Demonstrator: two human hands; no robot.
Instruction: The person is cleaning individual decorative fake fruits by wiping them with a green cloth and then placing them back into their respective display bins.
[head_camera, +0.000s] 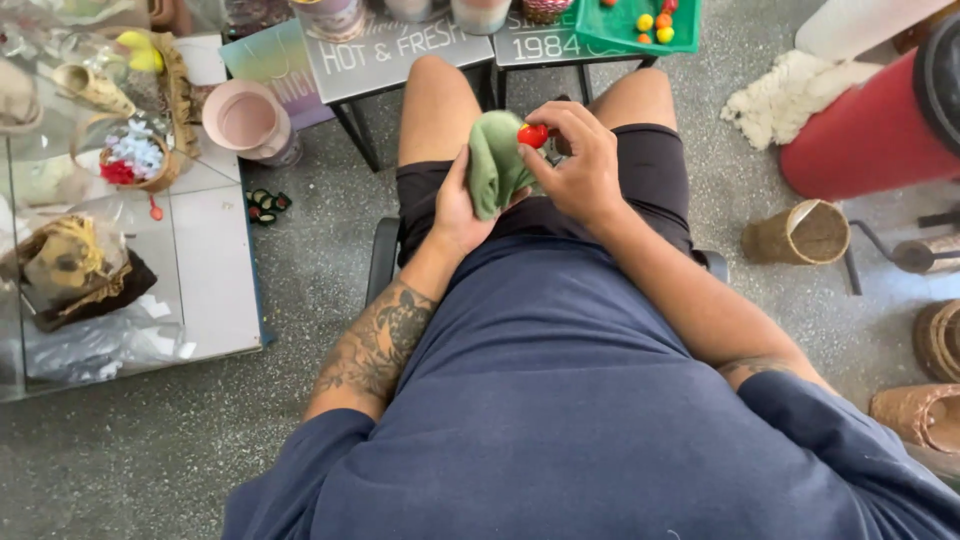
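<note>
Pinching a small red ball (533, 135) between thumb and forefinger, the right hand (580, 165) is held above the lap, its fingers (560, 112) curled closed around the ball. The ball is pressed against the upper edge of a folded green cloth (497, 162), which is gripped from behind and below by the left hand (458, 205); only the cloth's top and right side stand free of that palm. Both hands are kept between the bare knees, over black shorts (655, 165), with the seat's dark armrests (382, 255) seen at either hip. Ahead of the knees, close by, the edge of a small dark tabletop (400, 55) is met, and on it a green tray (620, 30) with coloured balls is set, well apart from the hands. To the left, a glass tabletop (215, 300) crowded with baskets and a pink cup (245, 120) is placed near the left elbow. Open speckled floor (760, 140) is left to the right of the right knee, bounded by a woven basket (800, 232) and a red cylinder (865, 135).
</note>
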